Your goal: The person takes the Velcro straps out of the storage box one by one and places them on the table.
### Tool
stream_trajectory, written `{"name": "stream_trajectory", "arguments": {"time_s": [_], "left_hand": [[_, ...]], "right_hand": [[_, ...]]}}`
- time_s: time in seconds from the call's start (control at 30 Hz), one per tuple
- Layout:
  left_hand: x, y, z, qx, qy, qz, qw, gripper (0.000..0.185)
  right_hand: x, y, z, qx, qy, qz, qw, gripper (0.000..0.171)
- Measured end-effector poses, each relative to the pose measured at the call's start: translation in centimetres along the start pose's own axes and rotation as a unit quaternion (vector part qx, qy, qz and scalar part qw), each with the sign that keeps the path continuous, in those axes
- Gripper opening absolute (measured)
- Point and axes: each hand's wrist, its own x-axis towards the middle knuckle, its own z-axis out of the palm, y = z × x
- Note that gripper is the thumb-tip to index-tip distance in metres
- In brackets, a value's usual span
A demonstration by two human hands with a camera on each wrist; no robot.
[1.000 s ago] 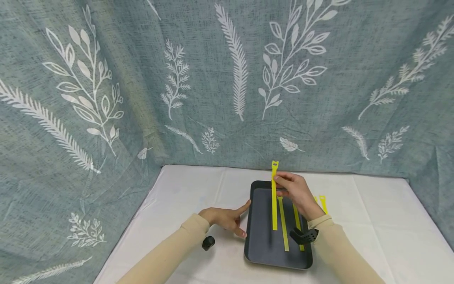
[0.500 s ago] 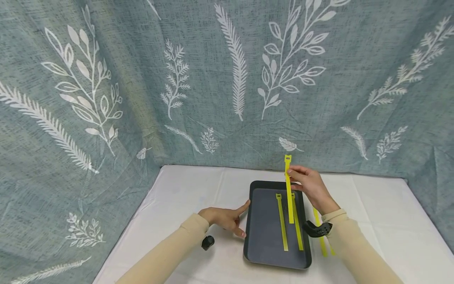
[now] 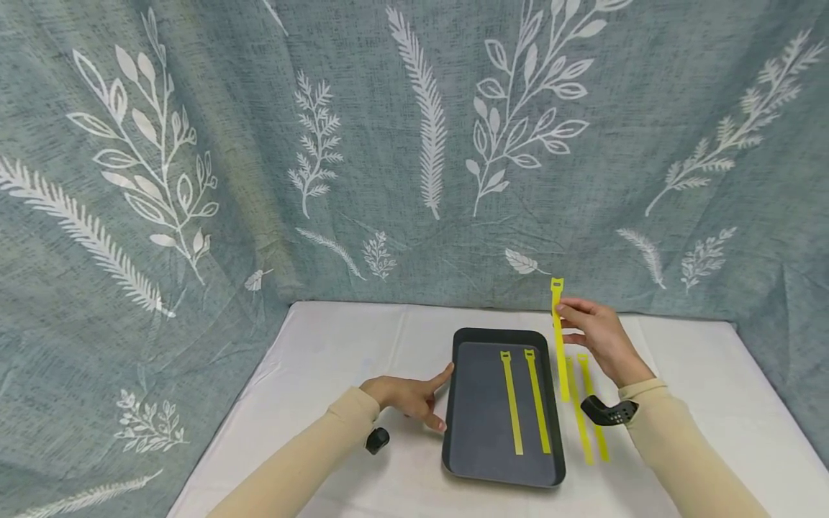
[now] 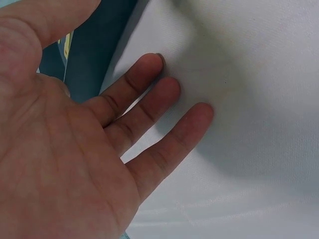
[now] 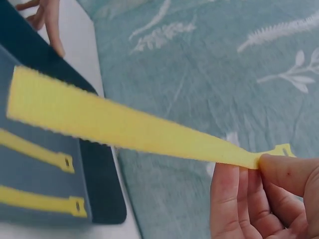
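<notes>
My right hand [image 3: 599,338] pinches a yellow hook-and-loop cable tie [image 3: 560,345] near its slotted head, just past the right rim of the dark tray [image 3: 476,460]. In the right wrist view the held cable tie [image 5: 99,119] stretches away from thumb and fingers, its plain end over the tray. Inside the tray lie two more yellow ties, one left [image 3: 512,403] and one right [image 3: 538,403], heads toward the back. My left hand [image 3: 406,399] is at the tray's left side, fingers extended and fingertips right at the rim. In the left wrist view its palm [image 4: 65,149] shows, holding nothing.
Two more yellow ties [image 3: 594,414] lie on the white tablecloth [image 3: 350,338] to the right of the tray, partly under the right wrist. A blue-green leaf-patterned curtain [image 3: 388,144] hangs behind the table and down its left side.
My right hand has moved right with the cable tie, from above the tray to beyond its right rim. The left hand has stayed at the tray's left edge.
</notes>
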Motion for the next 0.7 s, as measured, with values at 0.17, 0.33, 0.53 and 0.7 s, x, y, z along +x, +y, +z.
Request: {"name": "stream_trajectory", "arguments": {"time_s": [0.17, 0.33, 0.53, 0.7], "left_hand": [[-0.1, -0.1, -0.1, 0.004, -0.002, 0.000, 1.0000, 0.114], [-0.2, -0.1, -0.2, 0.006, -0.004, -0.002, 1.0000, 0.113], [-0.3, -0.1, -0.2, 0.003, -0.005, -0.003, 1.0000, 0.113], [-0.2, 0.1, -0.1, 0.002, -0.008, 0.000, 1.0000, 0.113]], "right_hand": [[-0.2, 0.6, -1.7, -0.011, 0.001, 0.006, 1.000, 0.065], [-0.6, 1.1, -3.5, -0.017, 0.004, 0.011, 1.000, 0.069], [-1.1, 1.5, -5.4, -0.021, 0.015, 0.021, 0.999, 0.073], [-1.5, 2.1, -6.8, -0.035, 0.025, 0.035, 0.998, 0.074]]}}
